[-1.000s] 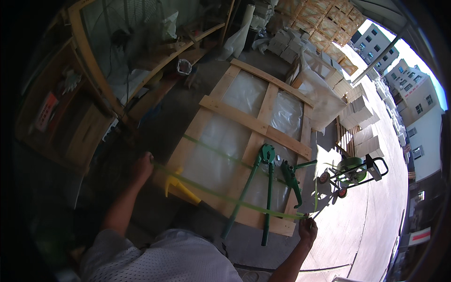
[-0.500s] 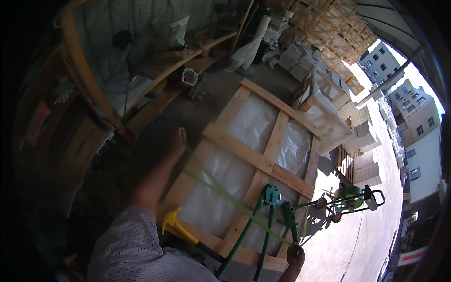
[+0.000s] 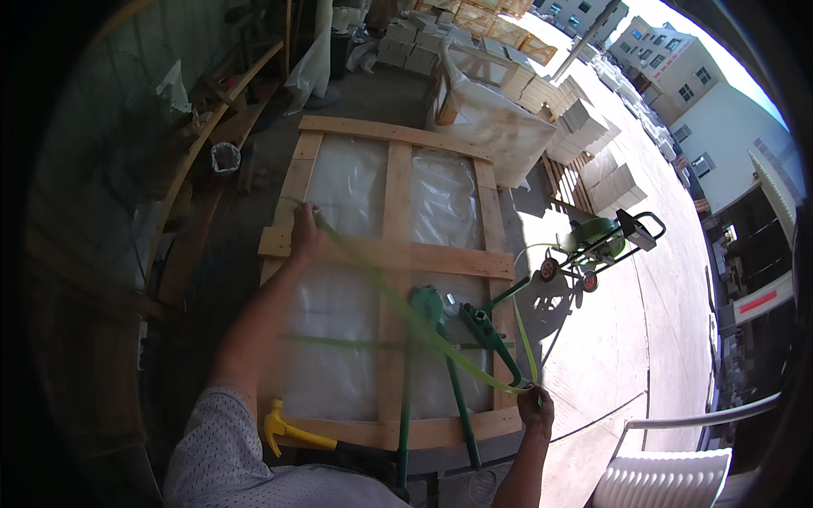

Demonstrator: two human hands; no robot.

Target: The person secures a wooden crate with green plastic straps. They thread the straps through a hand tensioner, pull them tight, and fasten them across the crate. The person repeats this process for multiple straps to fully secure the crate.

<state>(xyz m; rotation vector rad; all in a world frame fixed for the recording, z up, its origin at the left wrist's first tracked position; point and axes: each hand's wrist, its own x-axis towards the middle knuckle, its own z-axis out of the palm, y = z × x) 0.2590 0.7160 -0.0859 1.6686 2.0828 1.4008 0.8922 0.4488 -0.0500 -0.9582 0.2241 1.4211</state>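
A green plastic strap (image 3: pixel 391 296) runs slantwise over a wooden crate (image 3: pixel 396 203) whose panels are covered in clear plastic film. Near the crate's left edge, my left hand (image 3: pixel 306 230) is closed on one end part of it. At the near right corner my right hand (image 3: pixel 535 408) grips the strap too, where it bends up toward a strap cart. A second stretch of green strap (image 3: pixel 339 342) crosses the crate lower down. On the crate lie a long-handled green strapping sealer (image 3: pixel 426 306), a green strap tensioner (image 3: pixel 486 328) and a yellow claw hammer (image 3: pixel 309 438).
A wheeled strap cart (image 3: pixel 597 241) with a green coil stands on the concrete at right. Film-covered goods (image 3: pixel 487 127) and stacked pale blocks (image 3: pixel 584 131) are beyond the crate. Wooden boards (image 3: pixel 216 118) line the left wall. A white ribbed object (image 3: pixel 665 483) sits at lower right.
The view has swung to the right and the crate now sits squarer. My left hand has moved in over the crate's left edge, with the strap still stretched between both hands.
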